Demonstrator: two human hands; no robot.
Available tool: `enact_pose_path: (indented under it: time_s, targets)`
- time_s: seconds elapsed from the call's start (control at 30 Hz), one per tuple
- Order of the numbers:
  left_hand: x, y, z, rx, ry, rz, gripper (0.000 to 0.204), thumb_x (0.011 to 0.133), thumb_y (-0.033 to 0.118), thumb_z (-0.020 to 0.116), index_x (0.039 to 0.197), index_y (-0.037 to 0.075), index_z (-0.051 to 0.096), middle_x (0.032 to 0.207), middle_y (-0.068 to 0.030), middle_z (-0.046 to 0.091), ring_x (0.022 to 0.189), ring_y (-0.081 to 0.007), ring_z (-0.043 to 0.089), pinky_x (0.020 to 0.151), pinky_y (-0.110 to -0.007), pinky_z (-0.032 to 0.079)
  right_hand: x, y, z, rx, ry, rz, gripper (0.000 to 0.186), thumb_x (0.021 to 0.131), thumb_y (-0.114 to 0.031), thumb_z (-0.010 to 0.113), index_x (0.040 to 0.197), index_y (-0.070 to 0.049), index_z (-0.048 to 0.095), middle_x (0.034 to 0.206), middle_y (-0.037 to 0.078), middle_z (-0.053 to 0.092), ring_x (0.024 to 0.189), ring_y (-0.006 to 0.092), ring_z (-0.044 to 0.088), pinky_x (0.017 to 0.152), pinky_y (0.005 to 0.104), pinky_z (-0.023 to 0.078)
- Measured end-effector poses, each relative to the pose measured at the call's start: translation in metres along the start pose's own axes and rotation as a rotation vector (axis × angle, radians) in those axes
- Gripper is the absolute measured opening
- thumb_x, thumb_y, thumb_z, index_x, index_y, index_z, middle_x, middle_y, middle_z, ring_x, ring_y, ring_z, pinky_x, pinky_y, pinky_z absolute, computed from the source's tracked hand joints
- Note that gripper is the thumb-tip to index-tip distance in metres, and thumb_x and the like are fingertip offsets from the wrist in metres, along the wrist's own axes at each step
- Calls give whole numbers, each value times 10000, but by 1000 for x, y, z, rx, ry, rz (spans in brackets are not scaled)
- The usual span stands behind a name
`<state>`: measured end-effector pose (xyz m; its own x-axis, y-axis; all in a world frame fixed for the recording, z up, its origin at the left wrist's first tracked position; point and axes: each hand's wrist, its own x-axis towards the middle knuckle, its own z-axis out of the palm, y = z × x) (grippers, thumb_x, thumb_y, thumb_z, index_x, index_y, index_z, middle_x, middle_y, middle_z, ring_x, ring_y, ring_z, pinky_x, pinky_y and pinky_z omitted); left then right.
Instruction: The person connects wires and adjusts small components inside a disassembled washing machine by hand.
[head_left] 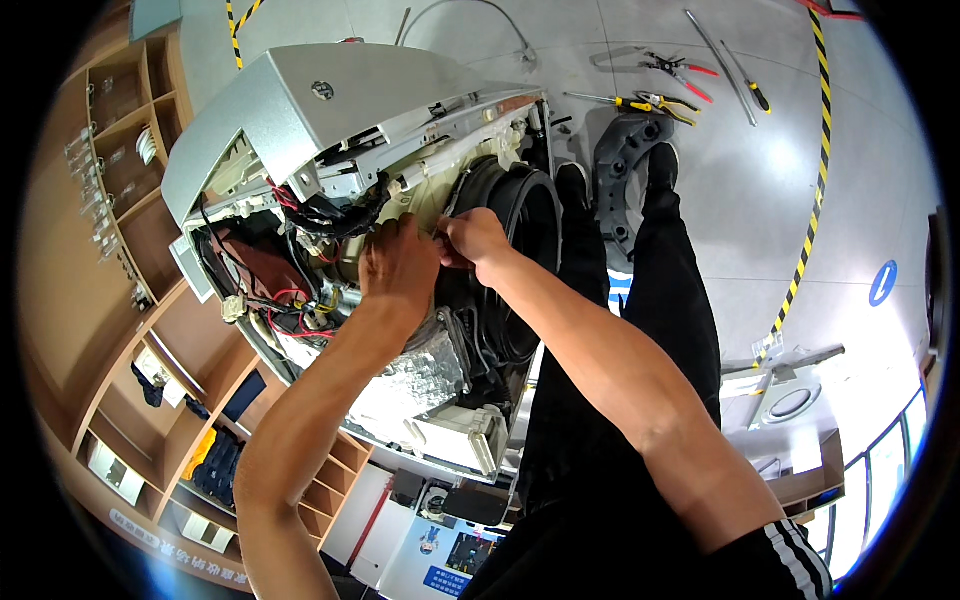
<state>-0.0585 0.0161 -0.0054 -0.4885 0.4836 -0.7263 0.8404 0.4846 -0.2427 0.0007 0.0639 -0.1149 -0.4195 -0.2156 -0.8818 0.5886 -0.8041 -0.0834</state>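
An opened front-loading washing machine [300, 95] stands before me with its insides bare. Both of my hands work between its pale inner tub [428, 182] and the black rubber door gasket [535, 205]. My left hand [398, 262] is bent over the tub side, fingers curled; their tips are partly hidden. Close beside it, my right hand [472, 240] has its fingers pressed together at the gasket's near edge. What either hand grips is too small or covered to make out. Black and red wires [300, 310] run through the machine left of my hands.
Pliers with red handles [690, 70], yellow-handled pliers [668, 105], screwdrivers [758, 95] and a metal rod [720, 65] lie on the grey floor. A dark curved block [618, 165] sits between my feet. Wooden shelves [130, 120] stand at left, and a removed white panel [790, 400] lies at right.
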Motion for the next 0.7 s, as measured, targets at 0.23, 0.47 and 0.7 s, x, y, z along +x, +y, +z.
enact_pose_path:
  time_s: [0.23,0.47,0.7]
  targets:
    - [-3,-3,10,131,100,137,171,792,198,573,736,50,637,856,-78,575,838,-241,585,742,-345,475,-12,-9,1,-280,25,-27,245,822,-140,609,633,13,586,527,65,557,387,112,456,356,241,353]
    - [-15,-9,9,-33,138,60,209,743,221,633,682,24,596,800,-85,552,771,-258,562,676,-378,464,-1,-5,5,-144,33,42,227,823,-112,591,635,15,575,549,85,567,407,136,470,373,255,369]
    - [-5,-1,19,179,420,474,48,679,123,602,674,82,578,691,-57,466,710,-204,502,683,-324,409,7,0,-5,245,-176,63,147,782,2,503,643,39,530,575,104,529,423,186,466,378,303,357]
